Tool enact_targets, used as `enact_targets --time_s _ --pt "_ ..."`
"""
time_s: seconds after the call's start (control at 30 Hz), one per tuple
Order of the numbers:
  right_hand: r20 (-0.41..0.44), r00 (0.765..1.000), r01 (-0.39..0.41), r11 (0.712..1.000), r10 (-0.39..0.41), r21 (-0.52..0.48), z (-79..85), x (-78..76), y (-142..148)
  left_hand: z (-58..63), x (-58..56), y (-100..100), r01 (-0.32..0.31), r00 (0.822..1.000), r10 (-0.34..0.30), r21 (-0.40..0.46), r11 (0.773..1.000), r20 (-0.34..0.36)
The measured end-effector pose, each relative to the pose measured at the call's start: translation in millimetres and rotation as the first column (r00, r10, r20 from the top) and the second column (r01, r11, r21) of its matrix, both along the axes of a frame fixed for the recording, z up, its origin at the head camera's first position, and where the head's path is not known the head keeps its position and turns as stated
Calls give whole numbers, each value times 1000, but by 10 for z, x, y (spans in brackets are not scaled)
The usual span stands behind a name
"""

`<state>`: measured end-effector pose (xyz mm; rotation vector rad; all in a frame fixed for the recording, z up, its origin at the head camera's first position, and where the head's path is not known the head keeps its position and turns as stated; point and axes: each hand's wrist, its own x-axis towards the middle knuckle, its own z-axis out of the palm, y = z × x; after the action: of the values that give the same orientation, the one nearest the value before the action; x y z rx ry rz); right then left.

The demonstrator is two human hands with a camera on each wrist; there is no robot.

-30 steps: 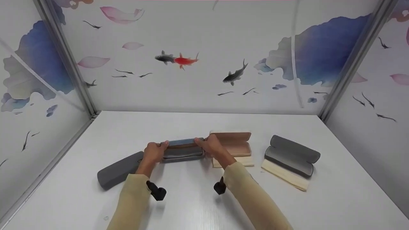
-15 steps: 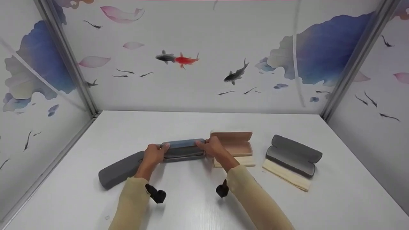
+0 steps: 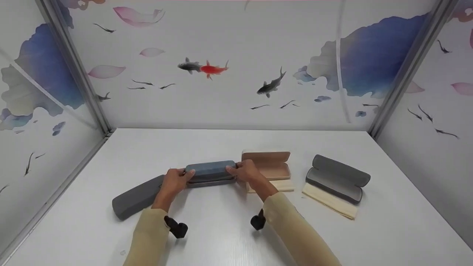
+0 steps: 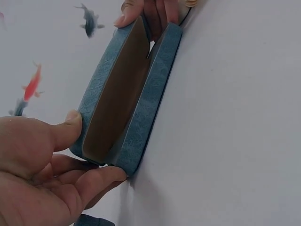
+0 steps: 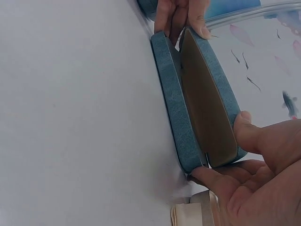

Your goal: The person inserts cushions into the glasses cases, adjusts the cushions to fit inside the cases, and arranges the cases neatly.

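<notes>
Blue case [image 3: 210, 169] half-open, brown-lined; pink case [image 3: 275, 170] open.

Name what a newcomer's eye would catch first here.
Likely the printed red fish on the white back wall. Next, below it, the partly open blue case, held at its ends by the left hand and right hand. Right of it stands an open pink case, a cream cloth in front.
</notes>
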<state>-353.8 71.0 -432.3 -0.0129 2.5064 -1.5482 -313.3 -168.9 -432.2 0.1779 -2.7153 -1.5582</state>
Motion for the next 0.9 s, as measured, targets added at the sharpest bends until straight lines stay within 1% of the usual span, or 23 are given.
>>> enact_targets --time_s 0.2,0.5,0.63,0.8,0.9 --pt "-2 1000 -2 1000 3 16 -16 -12 7 1 20 -26 17 1000 -17 -35 999 -6" --pt "33 999 12 1000 -12 5 -67 -44 28 -13 42 -27 30 1000 -30 -83 996 -8" --pt "32 999 18 1000 -18 -2 -81 -53 34 -24 39 -16 31 999 -33 -78 996 -22" --pt "22 1000 6 1000 -6 -23 -100 -46 49 -50 36 -21 46 998 -50 -75 996 -45" --pt "19 1000 5 1000 -4 -23 -114 -42 54 -63 36 -24 44 998 -48 -75 996 -48"
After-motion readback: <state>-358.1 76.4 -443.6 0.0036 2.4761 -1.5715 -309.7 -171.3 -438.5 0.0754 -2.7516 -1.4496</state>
